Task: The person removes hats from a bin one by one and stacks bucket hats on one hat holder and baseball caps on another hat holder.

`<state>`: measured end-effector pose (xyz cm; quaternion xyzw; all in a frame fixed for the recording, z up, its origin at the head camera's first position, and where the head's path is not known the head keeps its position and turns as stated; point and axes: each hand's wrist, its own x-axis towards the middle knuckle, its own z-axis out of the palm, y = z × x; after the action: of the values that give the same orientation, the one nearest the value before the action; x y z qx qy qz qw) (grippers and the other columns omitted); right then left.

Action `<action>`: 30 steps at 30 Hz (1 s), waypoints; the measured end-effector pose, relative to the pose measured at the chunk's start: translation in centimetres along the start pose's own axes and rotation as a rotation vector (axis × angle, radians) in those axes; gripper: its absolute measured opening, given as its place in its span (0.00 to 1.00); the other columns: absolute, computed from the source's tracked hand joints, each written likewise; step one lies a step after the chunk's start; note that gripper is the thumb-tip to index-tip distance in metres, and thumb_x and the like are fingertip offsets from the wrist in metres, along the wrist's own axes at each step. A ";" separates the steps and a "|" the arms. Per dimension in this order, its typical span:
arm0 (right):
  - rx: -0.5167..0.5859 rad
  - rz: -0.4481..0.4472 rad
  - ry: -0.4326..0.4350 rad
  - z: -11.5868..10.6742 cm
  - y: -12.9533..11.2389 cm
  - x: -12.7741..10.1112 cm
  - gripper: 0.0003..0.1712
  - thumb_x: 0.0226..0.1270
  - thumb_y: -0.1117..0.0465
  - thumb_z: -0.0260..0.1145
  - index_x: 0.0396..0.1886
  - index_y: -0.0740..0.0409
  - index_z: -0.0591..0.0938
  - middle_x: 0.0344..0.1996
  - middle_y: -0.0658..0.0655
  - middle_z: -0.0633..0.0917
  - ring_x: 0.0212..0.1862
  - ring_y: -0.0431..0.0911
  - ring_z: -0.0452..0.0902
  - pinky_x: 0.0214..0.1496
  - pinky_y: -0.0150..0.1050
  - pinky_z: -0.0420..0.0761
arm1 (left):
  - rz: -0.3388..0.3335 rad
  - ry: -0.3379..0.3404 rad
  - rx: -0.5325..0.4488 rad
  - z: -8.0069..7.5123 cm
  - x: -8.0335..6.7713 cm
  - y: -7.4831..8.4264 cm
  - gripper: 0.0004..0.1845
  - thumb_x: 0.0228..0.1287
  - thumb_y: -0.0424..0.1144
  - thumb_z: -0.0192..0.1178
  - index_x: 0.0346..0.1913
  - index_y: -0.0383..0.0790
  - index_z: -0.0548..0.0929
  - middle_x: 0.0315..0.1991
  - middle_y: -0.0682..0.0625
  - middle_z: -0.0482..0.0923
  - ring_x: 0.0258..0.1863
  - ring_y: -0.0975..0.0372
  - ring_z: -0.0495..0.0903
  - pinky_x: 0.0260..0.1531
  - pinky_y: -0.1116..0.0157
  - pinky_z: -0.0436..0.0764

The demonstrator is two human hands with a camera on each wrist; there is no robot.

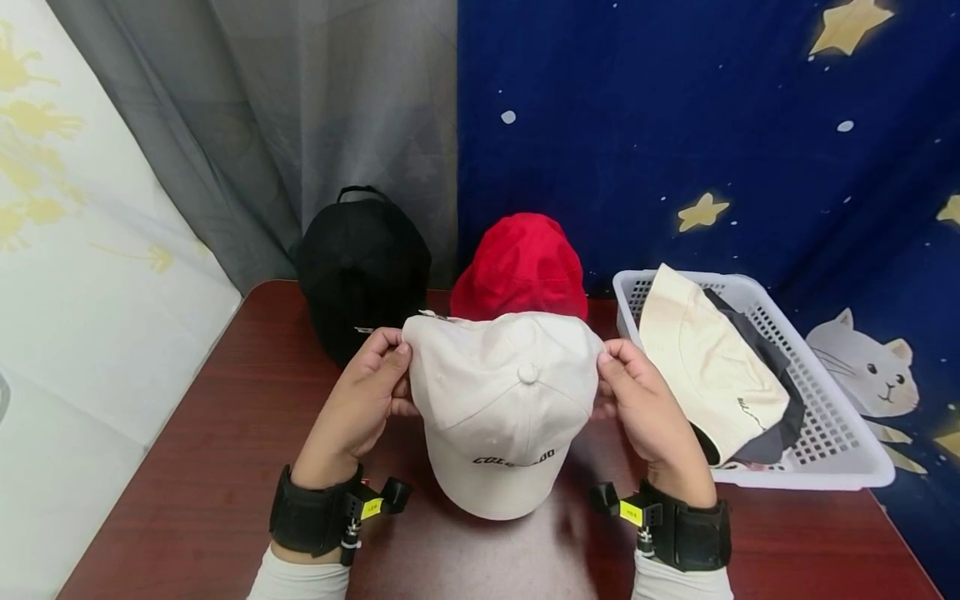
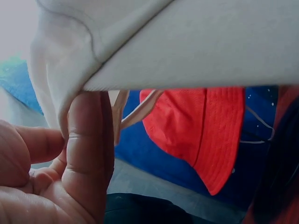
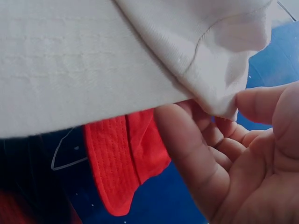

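A cream baseball cap (image 1: 502, 392) with dark lettering above its brim is held up between both hands, brim toward me. My left hand (image 1: 371, 392) pinches the cap's left edge between thumb and fingers. On the opposite edge my right hand (image 1: 637, 400) pinches the fabric the same way. In the left wrist view, the thumb and fingers (image 2: 84, 154) grip the lower rim of the cap near the brim. The right wrist view has the fingers (image 3: 187, 144) under the rim, with the thumb on the cloth. Beyond the cap, a red bucket hat (image 1: 521, 262) is partly hidden.
At the back left of the table (image 1: 217, 467) sits a black cap (image 1: 363, 271). A white plastic basket (image 1: 840, 454) stands at the right, holding a cream bucket hat (image 1: 705, 367) and dark hats. Behind the table hang a grey curtain (image 1: 375, 100) and a blue starry curtain (image 1: 637, 108).
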<state>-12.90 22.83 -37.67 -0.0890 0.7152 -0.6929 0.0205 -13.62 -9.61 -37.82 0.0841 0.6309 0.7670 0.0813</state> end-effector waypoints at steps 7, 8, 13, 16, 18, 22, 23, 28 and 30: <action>-0.001 -0.033 0.054 0.0 -0.2 0.0 0.07 0.80 0.61 0.52 0.42 0.61 0.72 0.28 0.51 0.82 0.29 0.42 0.80 0.30 0.38 0.85 | -0.030 -0.011 0.027 -0.1 0.0 0.2 0.10 0.81 0.38 0.43 0.55 0.35 0.66 0.39 0.41 0.69 0.25 0.59 0.76 0.29 0.61 0.86; -0.003 -0.034 0.057 0.0 -0.2 0.0 0.07 0.80 0.61 0.52 0.42 0.61 0.72 0.28 0.51 0.82 0.28 0.42 0.80 0.30 0.38 0.85 | -0.029 -0.011 0.026 -0.1 -0.1 0.2 0.10 0.81 0.38 0.42 0.55 0.35 0.66 0.38 0.41 0.69 0.24 0.60 0.75 0.29 0.60 0.86; -0.006 -0.037 0.073 -0.1 -0.1 0.0 0.07 0.80 0.61 0.51 0.41 0.60 0.71 0.28 0.51 0.81 0.27 0.42 0.79 0.28 0.37 0.84 | -0.027 -0.016 0.021 -0.3 0.0 0.2 0.10 0.81 0.39 0.42 0.55 0.37 0.66 0.37 0.41 0.67 0.25 0.60 0.73 0.30 0.58 0.86; -0.009 -0.037 0.065 -0.2 -0.1 0.0 0.08 0.80 0.61 0.52 0.41 0.61 0.71 0.28 0.51 0.80 0.28 0.42 0.79 0.29 0.38 0.85 | -0.026 -0.015 0.032 -0.4 0.0 0.2 0.10 0.81 0.39 0.42 0.55 0.36 0.66 0.36 0.42 0.66 0.26 0.60 0.72 0.30 0.57 0.86; -0.018 -0.032 0.058 -0.3 0.0 0.0 0.08 0.80 0.61 0.51 0.41 0.61 0.71 0.28 0.51 0.80 0.28 0.43 0.79 0.29 0.38 0.85 | -0.025 -0.013 0.044 -0.4 0.0 0.2 0.10 0.81 0.39 0.43 0.55 0.36 0.67 0.35 0.42 0.65 0.27 0.60 0.71 0.30 0.57 0.86; -0.055 -0.013 0.045 -0.6 -0.1 -0.2 0.08 0.81 0.61 0.50 0.42 0.62 0.71 0.30 0.52 0.80 0.29 0.43 0.80 0.30 0.39 0.85 | -0.033 -0.018 0.059 -0.6 -0.1 0.2 0.11 0.81 0.39 0.43 0.55 0.35 0.67 0.33 0.42 0.62 0.28 0.59 0.68 0.31 0.56 0.86; -0.062 -0.007 0.044 -0.7 -0.1 -0.2 0.08 0.81 0.60 0.50 0.42 0.61 0.71 0.30 0.53 0.80 0.30 0.43 0.80 0.30 0.39 0.85 | -0.036 -0.023 0.060 -0.6 -0.1 0.2 0.11 0.81 0.39 0.43 0.55 0.35 0.67 0.33 0.42 0.62 0.28 0.59 0.68 0.31 0.56 0.86; -0.068 0.002 0.046 -0.9 -0.1 -0.3 0.09 0.81 0.60 0.49 0.41 0.61 0.70 0.30 0.53 0.79 0.30 0.43 0.80 0.29 0.40 0.84 | -0.052 -0.049 0.063 -0.5 -0.2 0.2 0.11 0.81 0.38 0.43 0.55 0.34 0.66 0.33 0.42 0.61 0.29 0.59 0.67 0.33 0.54 0.86; -0.062 -0.005 0.045 -1.0 0.0 -0.3 0.08 0.81 0.60 0.49 0.41 0.60 0.70 0.30 0.52 0.79 0.30 0.43 0.80 0.29 0.40 0.84 | -0.053 -0.052 0.064 -0.5 -0.3 0.3 0.11 0.81 0.38 0.43 0.55 0.34 0.66 0.33 0.42 0.61 0.29 0.59 0.66 0.33 0.53 0.86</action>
<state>-12.75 23.82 -37.63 -0.0758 0.7365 -0.6722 -0.0001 -13.43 -10.20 -37.67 0.0897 0.6550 0.7414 0.1151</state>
